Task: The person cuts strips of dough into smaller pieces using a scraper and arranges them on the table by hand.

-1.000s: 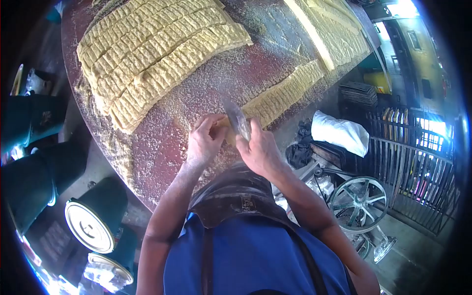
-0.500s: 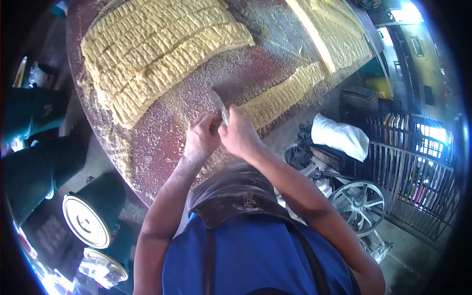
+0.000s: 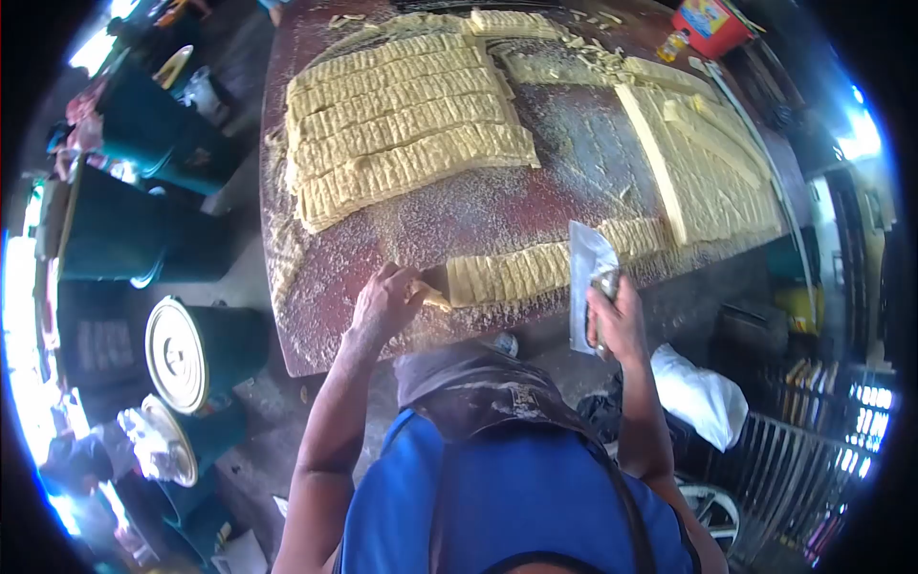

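My left hand [image 3: 385,304] pinches a small piece of yellow dough [image 3: 430,295] at the near edge of the red table [image 3: 335,287], beside the left end of a scored dough strip [image 3: 535,271]. In my right hand [image 3: 620,320] is the handle of a wide metal blade [image 3: 585,273], held upright near the strip's right part. A large block of scored dough rows [image 3: 402,124] lies farther back on the left. Crumbs or flour are scattered over the table.
An uncut dough sheet [image 3: 722,172] with long strips on it lies at the right. A red container [image 3: 706,27] stands at the back right. Dark green barrels [image 3: 225,349] line the left side. A white sack [image 3: 698,394] lies below the table's right edge.
The view has shifted, showing more of the table's far side. My right hand has moved right with the blade, away from my left hand. The dough piece in my left hand now shows.
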`<state>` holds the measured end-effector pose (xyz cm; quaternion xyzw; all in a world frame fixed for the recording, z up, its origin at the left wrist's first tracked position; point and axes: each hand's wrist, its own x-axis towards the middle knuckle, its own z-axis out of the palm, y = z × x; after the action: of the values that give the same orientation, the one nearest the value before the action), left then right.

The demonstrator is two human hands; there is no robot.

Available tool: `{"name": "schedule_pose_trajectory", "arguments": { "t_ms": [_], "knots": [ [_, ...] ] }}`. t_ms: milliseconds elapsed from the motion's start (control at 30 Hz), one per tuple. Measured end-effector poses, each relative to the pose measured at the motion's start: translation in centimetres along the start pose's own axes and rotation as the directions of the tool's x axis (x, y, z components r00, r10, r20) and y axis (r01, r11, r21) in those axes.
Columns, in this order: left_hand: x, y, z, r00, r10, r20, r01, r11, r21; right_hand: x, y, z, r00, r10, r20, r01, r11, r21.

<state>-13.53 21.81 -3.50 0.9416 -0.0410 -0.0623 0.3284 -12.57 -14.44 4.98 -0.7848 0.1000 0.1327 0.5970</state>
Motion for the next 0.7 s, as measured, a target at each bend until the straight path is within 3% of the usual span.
{"name": "schedule_pose_trajectory", "arguments": {
  "t_ms": [67,167,233,300,333,433,633,700],
  "knots": [
    [-0.8,1.3,-0.1,0.994,0.053,-0.093,-0.047,0.997,0.066,-0.1,1.7,-2.4,1.0,-0.023,0.003,0.023,0.998,0.057],
    [-0.7,1.6,1.3,0.994,0.096,-0.042,-0.088,0.981,0.172,0.1,3.1,-4.3,0.999,-0.015,0.048,0.011,0.997,0.082],
    [-0.6,1.4,1.3,0.998,0.037,-0.045,-0.03,0.99,0.138,-0.3,3.4,-5.1,0.997,-0.008,0.073,0.003,0.998,0.07],
    [-0.4,0.9,0.8,0.931,-0.35,-0.101,0.328,0.926,-0.185,-0.5,3.2,-5.4,0.992,-0.052,0.114,0.048,0.998,0.037],
    [-0.5,0.6,0.7,0.921,-0.343,-0.182,0.305,0.929,-0.209,-0.6,3.2,-5.6,0.991,-0.061,0.118,0.057,0.998,0.036],
    [-0.9,0.4,0.3,0.9,-0.402,-0.171,0.365,0.906,-0.213,-0.7,3.5,-5.4,0.994,-0.093,0.065,0.09,0.995,0.038],
    [1.3,3.2,-0.3,0.963,-0.256,-0.085,0.222,0.932,-0.287,-2.2,2.1,-3.3,0.998,-0.056,-0.009,0.056,0.998,0.019],
    [2.9,4.5,-0.6,0.966,-0.244,0.082,0.257,0.943,-0.21,-2.3,1.7,-2.3,0.998,-0.052,-0.026,0.052,0.999,-0.008]
  ]
}}
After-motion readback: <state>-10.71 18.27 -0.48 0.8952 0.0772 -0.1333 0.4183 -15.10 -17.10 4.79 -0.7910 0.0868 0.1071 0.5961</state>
